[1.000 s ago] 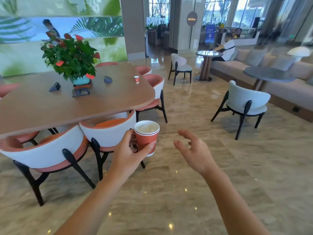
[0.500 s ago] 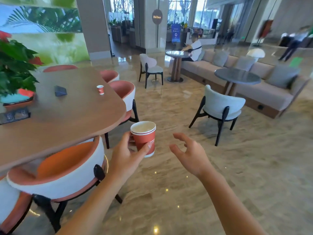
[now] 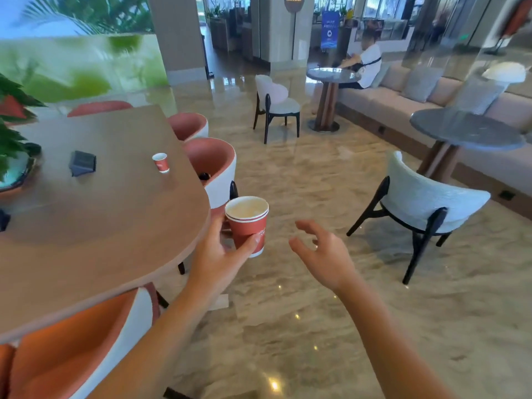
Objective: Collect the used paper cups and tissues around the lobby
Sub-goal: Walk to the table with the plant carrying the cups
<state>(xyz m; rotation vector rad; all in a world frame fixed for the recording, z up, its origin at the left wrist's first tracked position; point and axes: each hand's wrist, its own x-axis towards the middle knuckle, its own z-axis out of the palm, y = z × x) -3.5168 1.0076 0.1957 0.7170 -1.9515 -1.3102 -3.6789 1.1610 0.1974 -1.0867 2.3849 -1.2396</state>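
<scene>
- Red paper outside, pale inside: in the head view, the held cup [image 3: 247,226] sits upright in the left hand [image 3: 218,256]. The thumb is on its near wall and the fingers wrap round the far side. It hangs just off the rounded corner of the tabletop [image 3: 115,223], over the floor.
- The right hand [image 3: 325,254] is empty, with fingers spread and loosely curved. It is beside the held cup but apart from it, touching nothing.
- A small cup [image 3: 161,162] of the same red stands on the tabletop near its right-hand edge, just beside a pink-shelled chair [image 3: 214,162]. Its mouth is up and its long axis is roughly vertical; the slight lean looks like lens bend.
- Key relation: the small cup lies ahead and to the left of both hands, across the tabletop corner. The left hand is nearer and on that side, but full. The right hand is free but farther, and would have to cross in front of the held cup.
- Judgement: the next pickup probably calls for stepping forward, then a grasp from the side or by the rim.
- A dark folded object [image 3: 83,165] lies farther left on the tabletop; I cannot tell what it is. No tissue made out.
</scene>
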